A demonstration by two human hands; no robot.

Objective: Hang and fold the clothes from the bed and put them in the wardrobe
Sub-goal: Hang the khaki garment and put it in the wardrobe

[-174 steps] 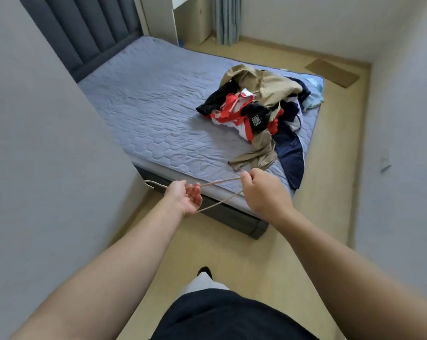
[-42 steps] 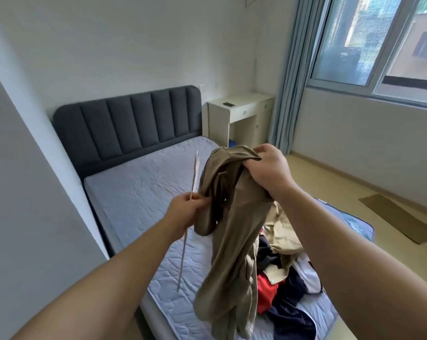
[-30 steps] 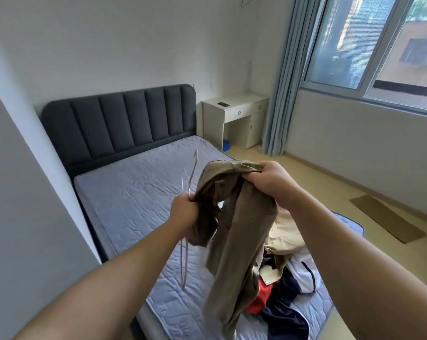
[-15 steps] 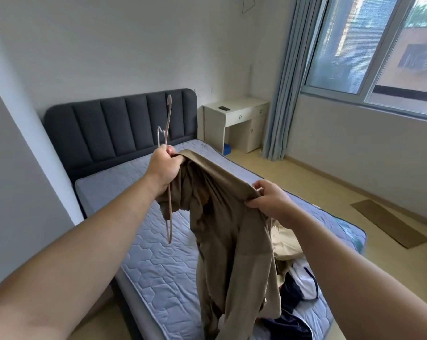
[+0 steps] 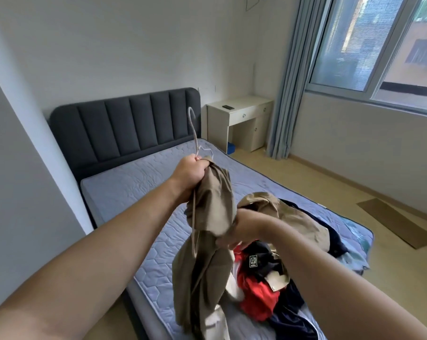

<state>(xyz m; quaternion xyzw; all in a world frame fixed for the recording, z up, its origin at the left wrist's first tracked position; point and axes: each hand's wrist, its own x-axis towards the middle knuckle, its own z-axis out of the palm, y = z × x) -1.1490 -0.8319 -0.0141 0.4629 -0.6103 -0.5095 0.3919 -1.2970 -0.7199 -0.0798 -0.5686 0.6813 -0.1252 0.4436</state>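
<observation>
In the far corner we see a white desk (image 5: 242, 114) with a drawer and a cabinet door, a small dark object (image 5: 228, 107) lying flat on its top and something blue (image 5: 231, 150) on the floor (image 5: 305, 182) beneath it. Just beside the desk hangs a grey-blue curtain (image 5: 291, 94), drawn to the edge of a wide window (image 5: 379, 40) that shows an orange building (image 5: 423, 50) outside. On the wooden floor near the wall under the window lies a flat brown sheet (image 5: 396, 222) — cardboard, we think. High on the wall we make out a thin dark wire (image 5: 250, 2).

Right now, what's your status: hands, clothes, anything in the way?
Left hand grips hanger and top of tan garment. Right hand holds garment lower down. Garment bunched, not yet hung. Rest of clothes piled on bed; nothing blocking.
</observation>
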